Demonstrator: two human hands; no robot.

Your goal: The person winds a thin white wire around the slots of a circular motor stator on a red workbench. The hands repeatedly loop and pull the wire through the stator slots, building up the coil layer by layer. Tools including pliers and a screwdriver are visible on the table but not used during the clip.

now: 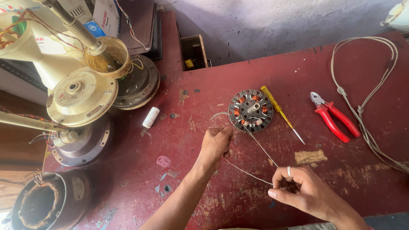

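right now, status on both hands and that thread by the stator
Left hand fisted on white thread. Right hand pinching its other end, thread taut between. Fan stator flat on red table, untouched. Screwdriver and red pliers lie clear.

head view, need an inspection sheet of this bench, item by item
surface: red table, paint chipped and scratched
job's things: wound stator; thin white thread between both hands
clutter: yellow screwdriver, red pliers, white spool, fan motor housings at left
hands: left hand fisted on thread; right hand pinching thread
cables: grey cord looped at right
surroundings: purple wall, small wooden box
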